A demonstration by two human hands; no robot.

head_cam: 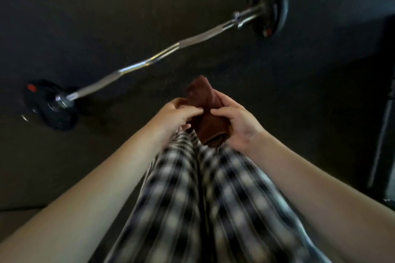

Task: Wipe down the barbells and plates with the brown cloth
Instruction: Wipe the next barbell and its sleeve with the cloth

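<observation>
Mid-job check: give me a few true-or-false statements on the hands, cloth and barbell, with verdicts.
1. The left hand and right hand both hold the brown cloth. True.
2. The cloth is pressed against the barbell. False: it is held apart from the bar, above the checked trousers.
3. The barbell lies on the floor with plates on both ends. True.
4. The cloth is spread out flat. False: it is bunched up between the hands.
</observation>
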